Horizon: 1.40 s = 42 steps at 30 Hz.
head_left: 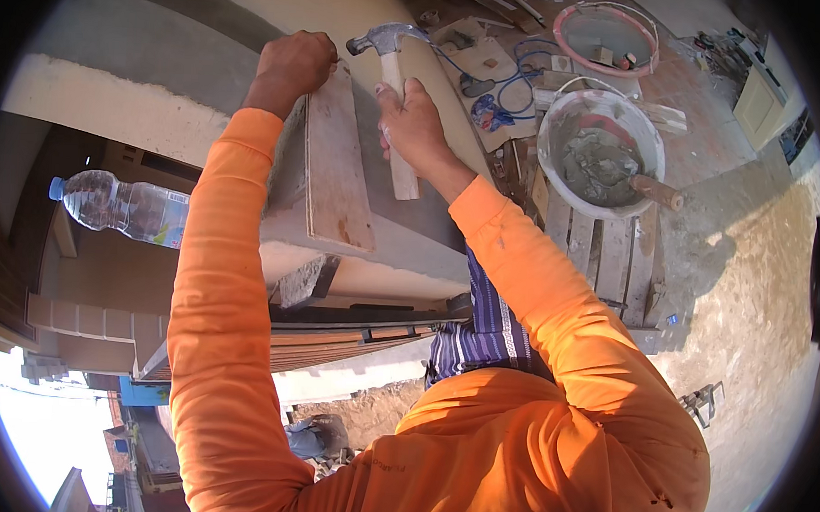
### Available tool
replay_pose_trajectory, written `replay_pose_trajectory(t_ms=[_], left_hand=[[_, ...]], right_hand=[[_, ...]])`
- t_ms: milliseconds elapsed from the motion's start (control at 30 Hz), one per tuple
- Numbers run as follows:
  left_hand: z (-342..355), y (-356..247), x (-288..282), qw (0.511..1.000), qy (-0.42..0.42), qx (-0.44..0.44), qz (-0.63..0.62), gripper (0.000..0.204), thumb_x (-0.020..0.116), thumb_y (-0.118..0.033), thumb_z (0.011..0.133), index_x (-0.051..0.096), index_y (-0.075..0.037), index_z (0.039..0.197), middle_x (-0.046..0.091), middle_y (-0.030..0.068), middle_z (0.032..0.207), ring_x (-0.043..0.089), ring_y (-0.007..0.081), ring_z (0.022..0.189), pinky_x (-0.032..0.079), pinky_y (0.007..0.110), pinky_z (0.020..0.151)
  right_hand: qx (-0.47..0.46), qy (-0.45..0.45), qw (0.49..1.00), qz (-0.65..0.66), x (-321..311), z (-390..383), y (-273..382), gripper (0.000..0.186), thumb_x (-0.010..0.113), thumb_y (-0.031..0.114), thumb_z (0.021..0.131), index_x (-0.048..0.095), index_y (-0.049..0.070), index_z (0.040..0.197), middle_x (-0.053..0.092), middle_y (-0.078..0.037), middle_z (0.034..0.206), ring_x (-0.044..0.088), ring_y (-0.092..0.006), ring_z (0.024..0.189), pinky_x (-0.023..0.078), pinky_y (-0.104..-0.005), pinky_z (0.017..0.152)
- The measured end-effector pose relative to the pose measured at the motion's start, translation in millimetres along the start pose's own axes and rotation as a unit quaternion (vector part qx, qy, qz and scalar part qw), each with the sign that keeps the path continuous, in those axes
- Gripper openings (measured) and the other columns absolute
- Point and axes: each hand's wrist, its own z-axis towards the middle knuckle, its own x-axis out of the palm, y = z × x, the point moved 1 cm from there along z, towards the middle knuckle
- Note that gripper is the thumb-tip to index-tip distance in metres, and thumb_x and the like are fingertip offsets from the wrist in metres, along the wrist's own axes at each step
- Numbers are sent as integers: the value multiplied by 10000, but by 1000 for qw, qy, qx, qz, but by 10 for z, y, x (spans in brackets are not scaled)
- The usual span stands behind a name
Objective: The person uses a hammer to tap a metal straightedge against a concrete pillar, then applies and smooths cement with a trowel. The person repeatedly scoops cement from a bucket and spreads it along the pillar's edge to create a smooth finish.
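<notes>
My left hand [295, 63] is closed at the upper end of a pale wooden board [338, 175] on the grey ledge [411, 242]; what its fingers pinch is too small and hidden to make out. My right hand [411, 128] grips the wooden handle of a claw hammer [389, 43], whose metal head is raised just right of my left hand. A clear plastic bottle [119, 202] with a blue cap lies sideways beside my left forearm.
At the right, a white bucket [557, 143] of wet grey mortar holds a handled tool, above wooden slats [611, 265]. A pink-rimmed basin [566, 29], blue cords [528, 74] and loose timber lie behind. A pale panel [755, 106] leans at the far right.
</notes>
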Motion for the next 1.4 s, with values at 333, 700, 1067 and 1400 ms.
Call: replay_pose_trajectory(t_ms=[333, 700, 1067, 1400], left_hand=[[38, 9, 39, 1000, 1, -16, -4, 260, 694, -361, 1049, 848, -294, 1247, 816, 49, 1270, 760, 290, 1214, 604, 445, 1041], [55, 4, 44, 1000, 0, -30, 8, 244, 702, -358, 1044, 854, -286, 1222, 816, 53, 1264, 763, 289, 1212, 609, 446, 1032], [1, -12, 24, 1000, -4, -18, 0, 244, 715, -324, 1046, 830, -243, 1245, 816, 59, 1264, 774, 287, 1198, 625, 453, 1019], [-161, 0, 11, 996, -49, -24, -75, 408, 741, -362, 1006, 761, -140, 1347, 801, 131, 1275, 732, 367, 1262, 601, 492, 1046]], right_hand=[[-10, 14, 999, -30, 31, -11, -33, 348, 614, 330, 1145, 480, 9, 1149, 618, -76, 753, 622, -169, 545, 557, -393, 481], [35, 24, 999, -25, 29, 19, 78, 325, 593, 300, 1152, 487, -6, 1185, 635, -91, 826, 618, -182, 559, 565, -392, 492], [102, 110, 978, 143, 31, -166, -171, 631, 909, 85, 906, 449, 5, 1332, 695, -209, 1398, 602, -140, 573, 560, -382, 502], [78, 116, 987, 78, 70, -169, -125, 662, 949, 90, 877, 421, 1, 1267, 650, -223, 1478, 609, -139, 585, 571, -375, 518]])
